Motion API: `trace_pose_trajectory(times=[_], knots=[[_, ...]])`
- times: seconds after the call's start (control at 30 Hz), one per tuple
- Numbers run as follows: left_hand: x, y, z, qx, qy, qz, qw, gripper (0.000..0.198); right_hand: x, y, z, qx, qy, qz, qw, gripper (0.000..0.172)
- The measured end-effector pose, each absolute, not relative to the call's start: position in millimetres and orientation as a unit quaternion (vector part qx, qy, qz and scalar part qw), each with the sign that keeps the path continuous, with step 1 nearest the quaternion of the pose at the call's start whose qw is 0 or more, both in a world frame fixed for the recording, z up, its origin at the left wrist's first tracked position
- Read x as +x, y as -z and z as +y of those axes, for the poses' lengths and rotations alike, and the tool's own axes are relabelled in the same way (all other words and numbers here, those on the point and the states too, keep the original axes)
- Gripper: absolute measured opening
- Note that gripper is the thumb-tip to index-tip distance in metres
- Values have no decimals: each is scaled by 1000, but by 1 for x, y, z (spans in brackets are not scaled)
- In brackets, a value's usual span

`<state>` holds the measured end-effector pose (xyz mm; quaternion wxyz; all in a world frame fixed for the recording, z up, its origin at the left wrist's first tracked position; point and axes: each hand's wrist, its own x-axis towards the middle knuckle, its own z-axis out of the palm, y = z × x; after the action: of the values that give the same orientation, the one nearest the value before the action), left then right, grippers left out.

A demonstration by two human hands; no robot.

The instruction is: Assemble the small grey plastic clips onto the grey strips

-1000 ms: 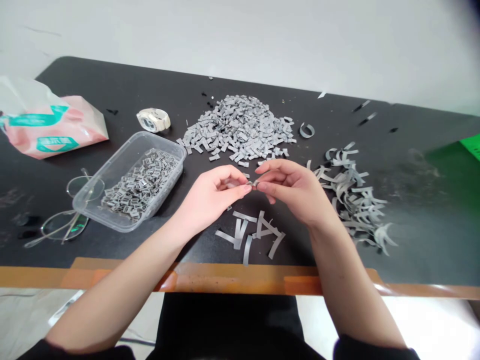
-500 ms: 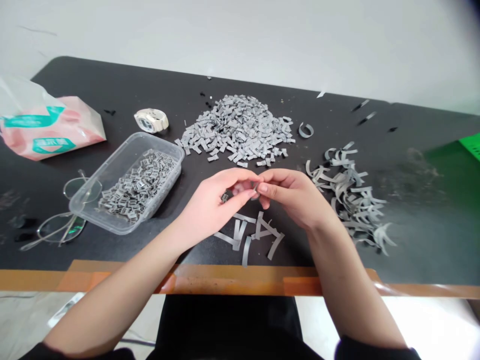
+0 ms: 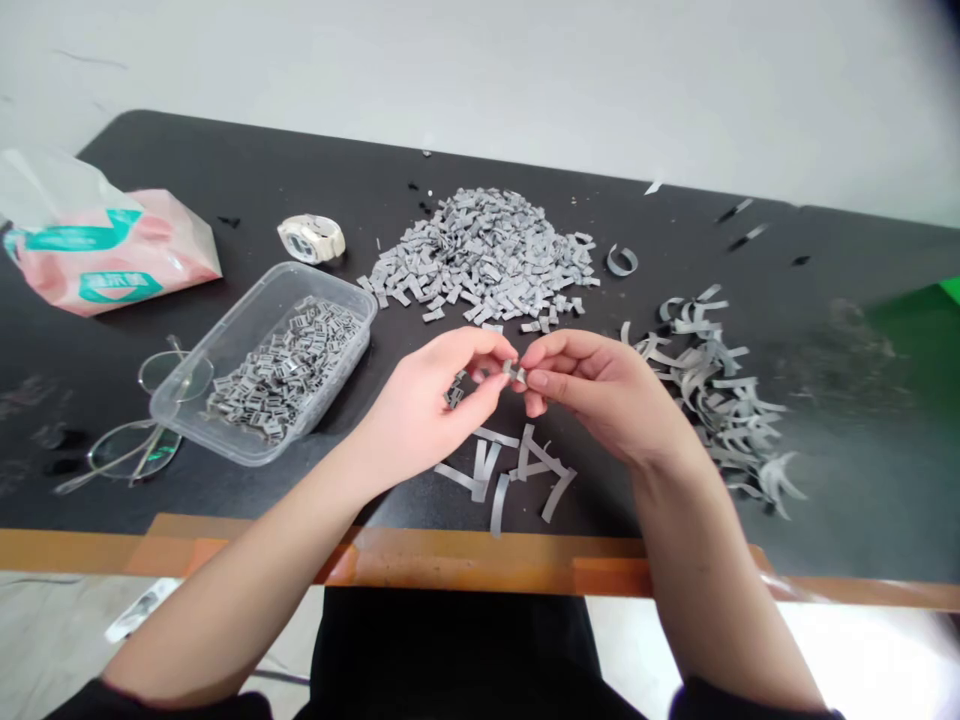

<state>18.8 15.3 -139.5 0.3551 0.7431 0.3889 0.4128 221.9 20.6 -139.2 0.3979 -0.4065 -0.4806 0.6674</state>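
Noting a seated person working with both bare hands raised just above a black tabletop. The left hand and the right hand are meeting at the fingertips, both closed into a pinch and gripping a small grey piece between them, near the centre of the view. A few dark-slotted bits are sitting just under the left fingers; whether they are held or lying on the surface I cannot tell. The step in hand appears to be close work on this single piece, and the moment seems to call for a steady pinch, as the piece is tiny. It is looking flat, pale grey and slightly bent, though the fingers are hiding most of it. Around the hands, a heap of similar grey pieces is lying at 12 o'clock, curled grey strips at 3 o'clock, and straighter grey strips at 6 o'clock. A clear plastic tub holding more pieces is standing at 9 o'clock, with eyeglasses beside it, while a white roll of tape and a pink plastic packet are lying further out at 10 o'clock.
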Motion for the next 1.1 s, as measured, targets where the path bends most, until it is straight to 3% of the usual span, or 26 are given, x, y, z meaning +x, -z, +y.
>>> trace_pose_trajectory(times=[0.23,1.1], knots=[[18,141,19,796,-405,345,288,16,218,133,18,-440,-628,-481,425,32],[18,139,18,812,-362,354,291,9,219,135,19,-421,-614,-523,415,24]])
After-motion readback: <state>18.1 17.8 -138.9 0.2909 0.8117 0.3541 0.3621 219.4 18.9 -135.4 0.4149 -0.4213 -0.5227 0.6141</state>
